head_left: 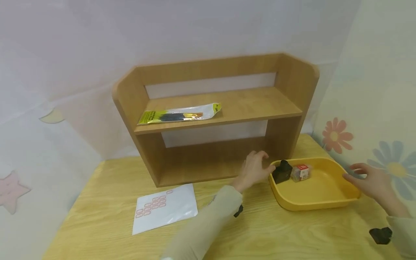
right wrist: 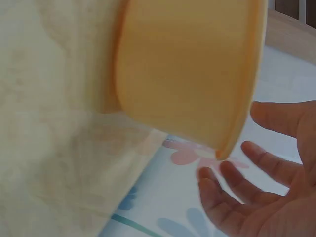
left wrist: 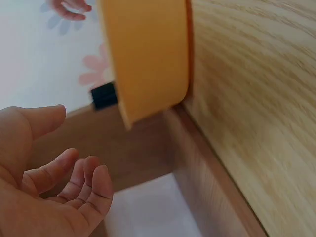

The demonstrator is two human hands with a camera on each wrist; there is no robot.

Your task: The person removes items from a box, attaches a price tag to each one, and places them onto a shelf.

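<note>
A yellow plastic tray rests on the table, in front of the shelf's right end. Inside, at its left side, a black bottle-shaped object stands beside a small clear pack with a red and white label. My left hand is at the tray's left end, fingers loosely bent and holding nothing. In the left wrist view, a gap separates that hand from the tray wall. At the opposite end is my right hand, thumb and fingers spread. The right wrist view puts its thumb tip right at the tray's rim.
Behind stands a two-level wooden shelf. A clear pack of paintbrushes lies on its upper board, at the left. On the table, a white sheet with red boxes lies left of my left arm. Decorated walls enclose the back and right.
</note>
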